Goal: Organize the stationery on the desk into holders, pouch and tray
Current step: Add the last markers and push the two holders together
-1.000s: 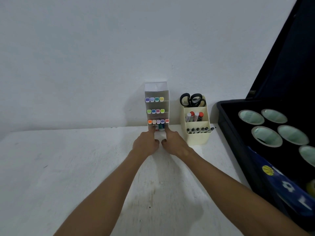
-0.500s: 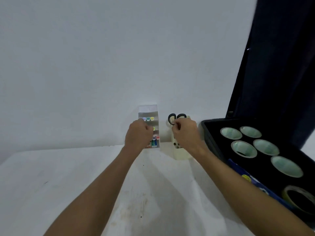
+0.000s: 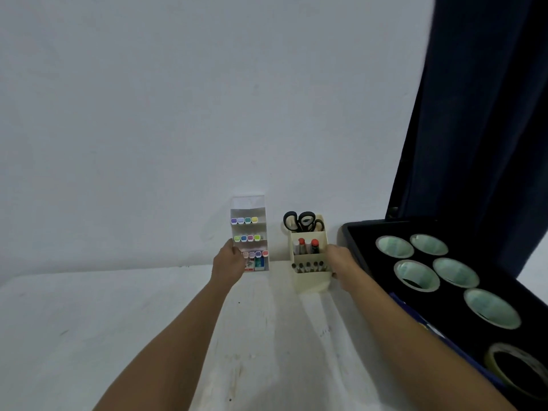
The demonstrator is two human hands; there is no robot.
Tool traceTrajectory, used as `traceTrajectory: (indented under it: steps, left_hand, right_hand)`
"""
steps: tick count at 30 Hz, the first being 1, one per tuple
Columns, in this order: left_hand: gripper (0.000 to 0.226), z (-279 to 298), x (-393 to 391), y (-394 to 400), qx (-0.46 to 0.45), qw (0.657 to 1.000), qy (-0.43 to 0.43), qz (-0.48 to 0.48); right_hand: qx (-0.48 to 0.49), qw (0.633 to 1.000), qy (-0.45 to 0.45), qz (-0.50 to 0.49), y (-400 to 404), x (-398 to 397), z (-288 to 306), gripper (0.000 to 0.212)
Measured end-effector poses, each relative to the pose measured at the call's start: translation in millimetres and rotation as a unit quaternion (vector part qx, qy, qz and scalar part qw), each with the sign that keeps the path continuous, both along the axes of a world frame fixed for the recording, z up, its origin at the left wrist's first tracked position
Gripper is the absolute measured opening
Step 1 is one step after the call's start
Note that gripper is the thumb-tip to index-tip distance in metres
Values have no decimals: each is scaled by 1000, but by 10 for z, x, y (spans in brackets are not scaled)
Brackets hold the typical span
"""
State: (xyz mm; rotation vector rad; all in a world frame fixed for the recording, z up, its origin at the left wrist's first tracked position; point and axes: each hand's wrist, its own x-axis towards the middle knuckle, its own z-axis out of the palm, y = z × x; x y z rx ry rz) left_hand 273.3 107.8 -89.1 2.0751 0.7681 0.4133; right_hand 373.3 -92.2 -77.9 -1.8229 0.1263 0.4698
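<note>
Half a second ago both hands were raised as loose fists in front of the two holders, hiding much of them; now they have dropped and spread apart, one to each holder. The left hand (image 3: 229, 264) is against the lower left side of the clear tiered marker holder (image 3: 249, 232), fingers curled round its edge in a grasp. The right hand (image 3: 341, 262) is against the right side of the cream pen holder (image 3: 310, 275); its fingertips are hidden behind the wall, so I cannot tell whether it grips or only touches.

Both holders stand upright at the back of the white desk (image 3: 89, 321), close to the wall. The marker holder carries rows of pastel-capped markers (image 3: 244, 221), with more markers and small items in its lowest tier. The cream holder has black-handled scissors (image 3: 302, 221) in its rear compartment, red-capped markers (image 3: 308, 246) in the middle and a row of dark pens (image 3: 310, 266) in front.

Just right of the cream holder lies a black tray (image 3: 355, 232) holding several pale green tape rolls (image 3: 416, 275), and a yellowish tape roll (image 3: 517, 372) nearer the camera. A dark blue curtain (image 3: 480, 114) hangs behind the tray.
</note>
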Motion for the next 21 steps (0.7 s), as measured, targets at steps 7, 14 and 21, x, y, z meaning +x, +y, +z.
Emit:
traceTrajectory:
  steps: [7, 14, 21]
  left_hand:
    - [31, -153, 70, 56, 48, 999, -15, 15]
    - [33, -89, 145, -1, 72, 997, 18, -37]
    - [32, -75, 268, -142, 39, 999, 28, -8]
  right_hand:
    - [50, 998, 25, -4, -21, 80, -37, 16]
    - [52, 998, 18, 10, 48, 46, -81, 23]
    - [64, 995, 34, 73, 29, 43, -65, 44]
